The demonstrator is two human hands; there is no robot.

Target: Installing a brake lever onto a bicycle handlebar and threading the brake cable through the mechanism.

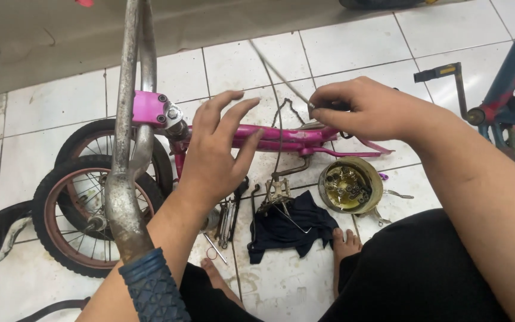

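1. Head view: the left hand [219, 146] rests on the pink bike frame [281, 140], fingers spread loose.
2. The right hand [368, 107] pinches a small dark part [329, 106] just above the frame.
3. A tin of bolts [350, 186] and a dark rag [290, 226] lie on the tiled floor [49, 101].

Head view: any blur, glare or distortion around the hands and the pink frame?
Head view: even light, soft shadows; handlebar looms large and slightly soft; right hand and pink frame reasonably sharp; left hand hovers open; faint sheen on tiles.

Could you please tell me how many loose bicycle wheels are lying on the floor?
2: both lie left, overlapping, the nearer wheel over the farther wheel. Others may be hidden.
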